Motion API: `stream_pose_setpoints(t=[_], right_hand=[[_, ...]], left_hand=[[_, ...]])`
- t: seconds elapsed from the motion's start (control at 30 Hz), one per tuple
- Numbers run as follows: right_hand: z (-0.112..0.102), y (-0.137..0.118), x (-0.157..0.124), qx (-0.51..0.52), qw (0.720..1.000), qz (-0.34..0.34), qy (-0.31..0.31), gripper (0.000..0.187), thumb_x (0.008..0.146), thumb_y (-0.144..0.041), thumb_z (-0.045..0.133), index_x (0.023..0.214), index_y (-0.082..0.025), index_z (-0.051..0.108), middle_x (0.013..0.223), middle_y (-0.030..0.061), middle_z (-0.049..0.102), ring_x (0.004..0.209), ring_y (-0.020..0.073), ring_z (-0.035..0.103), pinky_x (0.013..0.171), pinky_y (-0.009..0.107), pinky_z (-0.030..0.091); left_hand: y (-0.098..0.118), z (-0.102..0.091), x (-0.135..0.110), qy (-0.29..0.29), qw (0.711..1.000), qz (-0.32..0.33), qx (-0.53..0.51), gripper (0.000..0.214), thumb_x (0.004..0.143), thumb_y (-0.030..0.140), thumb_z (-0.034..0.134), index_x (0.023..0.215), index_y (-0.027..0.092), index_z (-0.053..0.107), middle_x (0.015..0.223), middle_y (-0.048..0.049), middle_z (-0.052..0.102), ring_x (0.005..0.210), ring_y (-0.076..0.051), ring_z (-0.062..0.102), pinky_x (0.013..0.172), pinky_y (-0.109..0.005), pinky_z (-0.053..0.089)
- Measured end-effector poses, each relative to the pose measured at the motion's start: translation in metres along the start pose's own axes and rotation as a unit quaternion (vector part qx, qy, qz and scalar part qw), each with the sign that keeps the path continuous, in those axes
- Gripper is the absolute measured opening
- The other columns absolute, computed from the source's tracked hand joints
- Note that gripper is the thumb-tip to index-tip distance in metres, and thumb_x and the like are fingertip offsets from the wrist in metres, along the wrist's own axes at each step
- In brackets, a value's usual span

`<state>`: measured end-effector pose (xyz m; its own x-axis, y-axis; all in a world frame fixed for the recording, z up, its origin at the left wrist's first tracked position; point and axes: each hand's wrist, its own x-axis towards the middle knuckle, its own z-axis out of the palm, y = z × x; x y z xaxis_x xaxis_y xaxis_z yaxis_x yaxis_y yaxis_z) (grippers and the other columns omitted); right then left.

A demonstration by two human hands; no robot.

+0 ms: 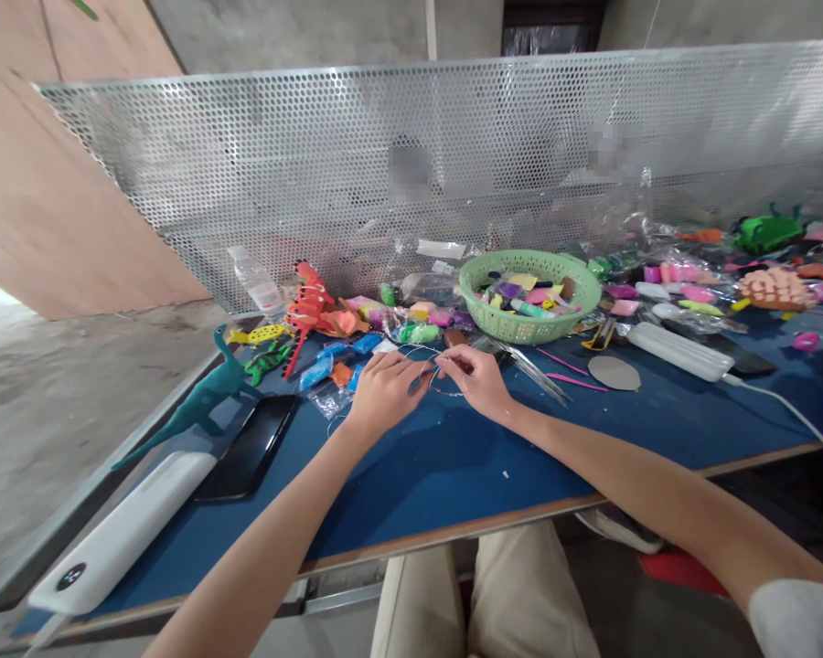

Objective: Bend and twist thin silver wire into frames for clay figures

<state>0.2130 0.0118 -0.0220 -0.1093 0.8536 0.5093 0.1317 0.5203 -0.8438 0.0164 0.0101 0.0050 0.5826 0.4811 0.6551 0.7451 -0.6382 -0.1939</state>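
Note:
Both hands meet above the blue table (425, 493), pinching a thin silvery wire (447, 393) bent into loops. My left hand (386, 388) has its fingers together on the left part of the wire. My right hand (476, 376) grips it between thumb and fingertips, close to the left fingers. A stretch near the right hand looks twisted. Just beyond the left hand lie blue clay packets (315, 372) and an orange piece (341, 375). To the right of the right hand is a bundle of straight metal wires (536, 373).
A green basket (521, 326) holds colourful packets. Clay animals include a teal long-necked dinosaur (206, 393) and a red dinosaur (308, 306). A phone (247, 450) and white power strip (130, 530) lie left. Pink tools (576, 381), a cutter (599, 334) and another white strip (682, 352) lie right. Perforated metal (315, 164) borders the back.

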Motion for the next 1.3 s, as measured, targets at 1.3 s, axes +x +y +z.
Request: stream_pose_setpoints(t=[1.3], right_hand=[[-0.012, 0.007, 0.006, -0.069, 0.997, -0.004, -0.03, 0.029, 0.099, -0.047, 0.052, 0.089, -0.022, 0.064, 0.069, 0.0004, 0.066, 0.054, 0.0139, 0.053, 0.056, 0.027, 0.041]], left_hand=[[-0.026, -0.019, -0.001, -0.051, 0.995, 0.07, -0.057, 0.019, 0.097, 0.037, 0.062, 0.111, 0.034, 0.074, 0.112, -0.0014, 0.075, 0.098, -0.02, 0.063, 0.083, -0.035, 0.042]])
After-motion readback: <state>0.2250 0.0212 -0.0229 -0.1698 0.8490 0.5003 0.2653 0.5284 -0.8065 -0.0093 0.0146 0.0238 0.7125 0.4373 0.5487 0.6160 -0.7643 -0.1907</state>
